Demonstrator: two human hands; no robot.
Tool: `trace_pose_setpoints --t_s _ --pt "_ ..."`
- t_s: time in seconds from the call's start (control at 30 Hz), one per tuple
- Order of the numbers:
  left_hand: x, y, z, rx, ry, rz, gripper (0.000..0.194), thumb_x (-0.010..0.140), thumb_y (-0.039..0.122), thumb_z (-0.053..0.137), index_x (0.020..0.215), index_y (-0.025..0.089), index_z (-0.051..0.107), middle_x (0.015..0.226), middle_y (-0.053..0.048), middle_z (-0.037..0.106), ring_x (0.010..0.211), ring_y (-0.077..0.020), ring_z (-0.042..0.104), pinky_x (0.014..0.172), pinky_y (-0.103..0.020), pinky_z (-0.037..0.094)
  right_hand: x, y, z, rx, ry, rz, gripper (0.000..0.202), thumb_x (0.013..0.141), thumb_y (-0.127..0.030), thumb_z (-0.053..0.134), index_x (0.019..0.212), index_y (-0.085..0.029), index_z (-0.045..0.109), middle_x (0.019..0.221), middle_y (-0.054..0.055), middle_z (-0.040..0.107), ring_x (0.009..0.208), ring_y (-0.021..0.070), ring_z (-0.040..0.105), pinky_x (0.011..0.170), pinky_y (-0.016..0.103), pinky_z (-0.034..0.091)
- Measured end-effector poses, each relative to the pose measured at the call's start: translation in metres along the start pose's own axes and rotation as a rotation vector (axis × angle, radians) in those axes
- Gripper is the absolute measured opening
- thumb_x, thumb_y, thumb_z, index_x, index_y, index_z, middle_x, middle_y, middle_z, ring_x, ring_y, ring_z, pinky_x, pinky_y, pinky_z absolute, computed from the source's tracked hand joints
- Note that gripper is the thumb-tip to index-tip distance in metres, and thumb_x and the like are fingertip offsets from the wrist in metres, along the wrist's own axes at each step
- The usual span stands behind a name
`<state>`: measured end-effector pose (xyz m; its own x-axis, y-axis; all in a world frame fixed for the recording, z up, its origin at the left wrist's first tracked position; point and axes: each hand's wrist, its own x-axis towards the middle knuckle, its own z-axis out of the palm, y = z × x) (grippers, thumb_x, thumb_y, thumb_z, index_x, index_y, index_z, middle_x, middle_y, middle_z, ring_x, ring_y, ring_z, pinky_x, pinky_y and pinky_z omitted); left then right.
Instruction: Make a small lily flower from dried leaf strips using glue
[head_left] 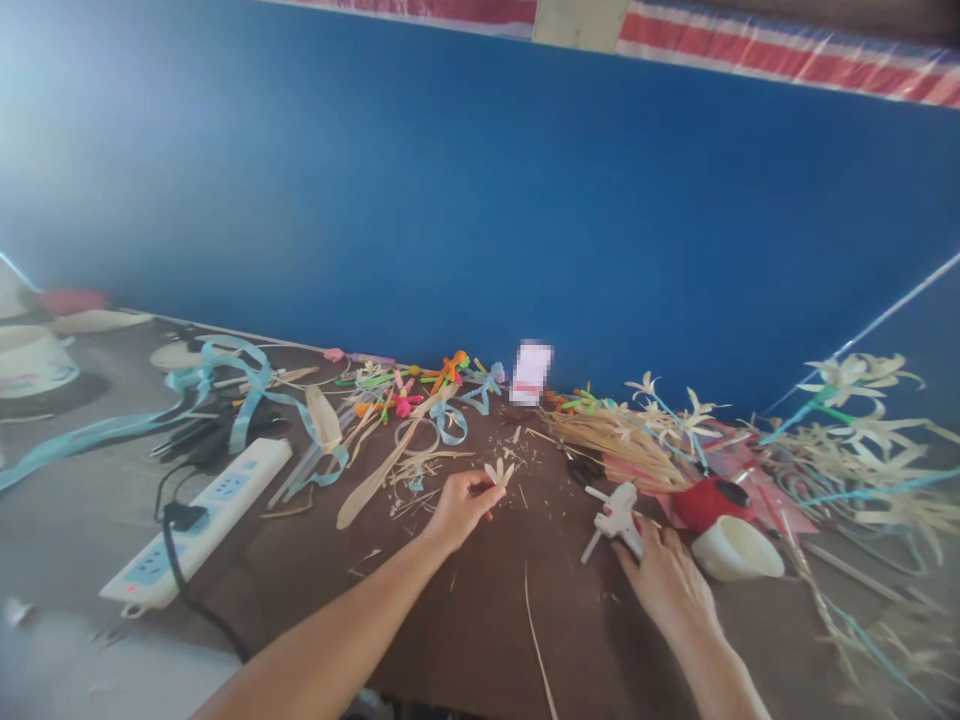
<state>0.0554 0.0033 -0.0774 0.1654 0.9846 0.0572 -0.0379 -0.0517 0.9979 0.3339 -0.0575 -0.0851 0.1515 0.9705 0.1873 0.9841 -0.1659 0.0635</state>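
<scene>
My left hand [466, 508] is closed, thumb and fingers pinching a small pale straw flower [500, 472] with several pointed petals that fan upward. To the right, my right hand [664, 572] has its thumb and fingers around the handle of a white hot glue gun [618, 512], which lies low at the tabletop. A glue stick or stand leg juts from the gun toward the lower left. Just beyond the right hand are a white cup [739, 550], tipped toward me, and a red rounded object [712, 503].
A white power strip [202, 525] with a black plug lies at left. Blue ribbon [251, 370], straw strips [390, 470] and colourful pipe-cleaner figures [448, 372] are scattered behind. Finished-looking straw flowers [870, 440] with blue stems stand at right. A blue panel [480, 200] rises behind the brown table [480, 640].
</scene>
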Motion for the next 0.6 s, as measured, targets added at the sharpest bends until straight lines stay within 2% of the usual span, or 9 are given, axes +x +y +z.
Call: trace_pose_setpoints --t_s 0.13,0.27,0.3,0.37,0.5,0.57,0.6 --pt "0.000 0.001 0.002 -0.109 -0.027 -0.062 0.026 0.063 0.035 0.061 0.069 0.010 0.063 0.057 0.000 0.054 0.045 -0.0076 0.045 0.041 -0.019 0.040 0.005 0.010 0.008 0.070 -0.047 -0.035 0.039 0.079 -0.033 0.036 0.112 -0.015 0.044 0.095 0.014 0.053 0.084 0.0247 0.056 0.069 0.033 0.041" --pt "0.002 -0.005 0.004 -0.178 -0.026 -0.083 0.025 0.061 0.034 0.063 0.069 0.010 0.064 0.060 -0.001 0.057 0.048 -0.0079 0.046 0.040 -0.019 0.039 0.006 0.021 0.004 0.203 -0.092 0.026 0.039 0.077 -0.036 0.036 0.109 -0.015 0.047 0.092 0.015 0.054 0.080 0.0279 0.056 0.065 0.038 0.042" --pt "0.003 -0.006 0.004 -0.180 -0.026 -0.086 0.024 0.061 0.034 0.063 0.069 0.010 0.064 0.059 -0.001 0.056 0.047 -0.0073 0.045 0.040 -0.019 0.039 0.003 0.021 -0.001 0.308 -0.091 0.045 0.040 0.076 -0.038 0.037 0.108 -0.016 0.047 0.092 0.014 0.055 0.081 0.0283 0.056 0.065 0.039 0.042" --pt "0.003 -0.008 0.003 -0.172 -0.021 -0.089 0.023 0.061 0.033 0.063 0.067 0.010 0.063 0.057 0.000 0.055 0.043 -0.0059 0.044 0.039 -0.018 0.038 -0.007 0.013 -0.016 0.658 -0.089 0.069 0.040 0.075 -0.040 0.042 0.108 -0.018 0.046 0.094 0.012 0.055 0.084 0.0272 0.054 0.067 0.039 0.042" --pt "0.002 -0.007 0.002 -0.190 -0.062 -0.095 0.022 0.063 0.032 0.061 0.068 0.010 0.063 0.058 0.000 0.054 0.046 -0.0067 0.045 0.040 -0.018 0.039 -0.036 -0.029 -0.053 1.582 -0.241 0.068 0.042 0.075 -0.039 0.047 0.113 -0.022 0.042 0.098 0.009 0.056 0.080 0.0230 0.056 0.070 0.038 0.044" --pt "0.000 -0.006 0.002 -0.207 -0.088 -0.093 0.022 0.063 0.032 0.061 0.068 0.010 0.063 0.059 -0.001 0.055 0.048 -0.0075 0.046 0.040 -0.019 0.039 -0.046 -0.054 -0.063 1.759 -0.241 0.047 0.039 0.072 -0.040 0.052 0.107 -0.022 0.048 0.091 0.009 0.058 0.073 0.0212 0.056 0.065 0.036 0.045" --pt "0.000 -0.005 0.002 -0.211 -0.092 -0.090 0.022 0.063 0.032 0.061 0.068 0.010 0.063 0.059 -0.001 0.055 0.049 -0.0076 0.046 0.040 -0.019 0.039 -0.049 -0.065 -0.065 1.735 -0.273 0.032 0.037 0.070 -0.041 0.055 0.101 -0.021 0.052 0.085 0.007 0.059 0.068 0.0197 0.055 0.062 0.034 0.045"
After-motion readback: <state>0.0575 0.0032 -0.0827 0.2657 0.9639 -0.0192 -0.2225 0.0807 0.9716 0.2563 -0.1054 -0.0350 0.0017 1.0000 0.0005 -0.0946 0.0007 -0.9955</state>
